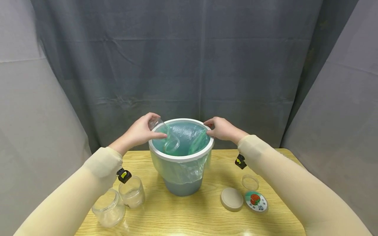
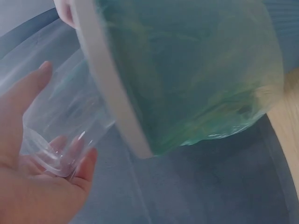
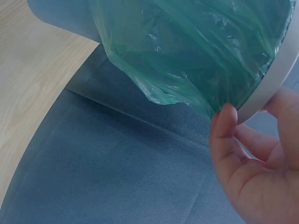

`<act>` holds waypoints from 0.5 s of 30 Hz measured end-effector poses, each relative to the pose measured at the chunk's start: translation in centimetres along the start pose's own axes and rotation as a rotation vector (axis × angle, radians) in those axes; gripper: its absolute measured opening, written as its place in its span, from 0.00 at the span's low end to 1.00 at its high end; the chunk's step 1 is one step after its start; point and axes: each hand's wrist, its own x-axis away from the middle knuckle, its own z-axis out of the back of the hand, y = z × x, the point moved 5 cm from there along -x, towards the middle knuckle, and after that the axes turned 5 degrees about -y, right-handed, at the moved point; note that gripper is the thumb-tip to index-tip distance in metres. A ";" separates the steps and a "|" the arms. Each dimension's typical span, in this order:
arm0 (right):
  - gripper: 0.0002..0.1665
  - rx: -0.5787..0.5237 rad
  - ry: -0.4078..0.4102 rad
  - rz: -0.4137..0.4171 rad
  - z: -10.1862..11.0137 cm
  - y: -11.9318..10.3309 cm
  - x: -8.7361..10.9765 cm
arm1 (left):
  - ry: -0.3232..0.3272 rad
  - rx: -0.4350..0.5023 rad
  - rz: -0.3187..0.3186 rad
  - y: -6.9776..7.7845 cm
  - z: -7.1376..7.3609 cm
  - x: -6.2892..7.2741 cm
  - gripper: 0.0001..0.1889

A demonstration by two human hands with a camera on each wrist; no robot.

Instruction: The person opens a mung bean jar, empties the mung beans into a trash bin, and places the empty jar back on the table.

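A trash bin with a white rim [image 1: 181, 159] stands upright on the table, lined with a thin green plastic bag [image 1: 189, 168] folded down over its outside. At the left of its mouth, my left hand [image 1: 143, 129] holds a clear jar [image 2: 70, 107] by its base end, fingers and thumb on opposite sides. The jar is tilted, its round open end inside the bin. On the right side, my right hand [image 1: 222, 128] pinches the bin's rim and the bag edge; in the right wrist view its fingertips [image 3: 228, 114] press against the bag.
Two clear jars [image 1: 108, 209] [image 1: 132, 193] stand open at the table's left. On the right lie a beige lid [image 1: 232, 198], a lid with a tomato picture [image 1: 256, 201] and a clear round lid [image 1: 250, 182]. Grey curtain [image 1: 183, 65] hangs behind the wooden table [image 1: 177, 216].
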 end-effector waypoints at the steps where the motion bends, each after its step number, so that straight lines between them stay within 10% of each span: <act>1: 0.28 0.002 0.001 0.000 0.0 0.0 0.0 | 0.009 0.011 0.001 0.2 0.3 0.0 0.43; 15: 0.27 0.016 0.008 0.003 0.1 -0.2 0.1 | 0.325 0.280 -0.025 0.8 4.1 1.1 0.43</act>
